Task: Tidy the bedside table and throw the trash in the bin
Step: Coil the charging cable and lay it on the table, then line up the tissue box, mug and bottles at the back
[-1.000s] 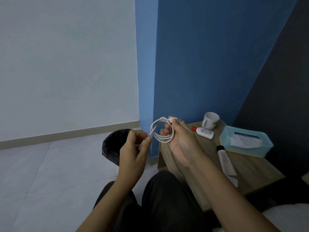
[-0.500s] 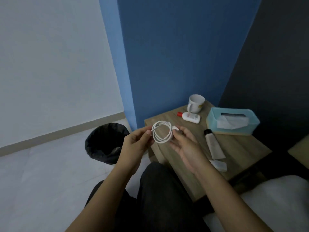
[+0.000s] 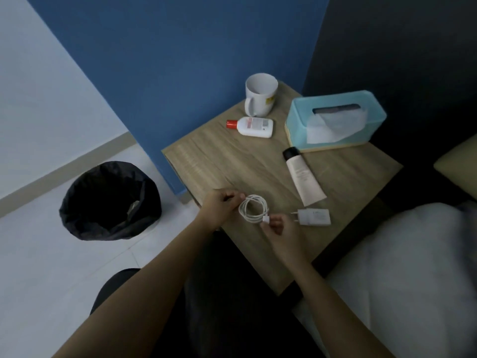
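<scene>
Fingers (image 3: 232, 197) of your left hand (image 3: 219, 208) and right hand (image 3: 280, 228) pinch the coiled white cable (image 3: 265, 206). It looks light and floppy, so grab across the loops.

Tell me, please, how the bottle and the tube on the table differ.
The bottle has a red cap; the tube a black one. The bottle is short and white; the tube longer, slimmer, beige. The bottle lies beside the mug; the tube by the tissue box. Both lie flat on the table, capped.
</scene>
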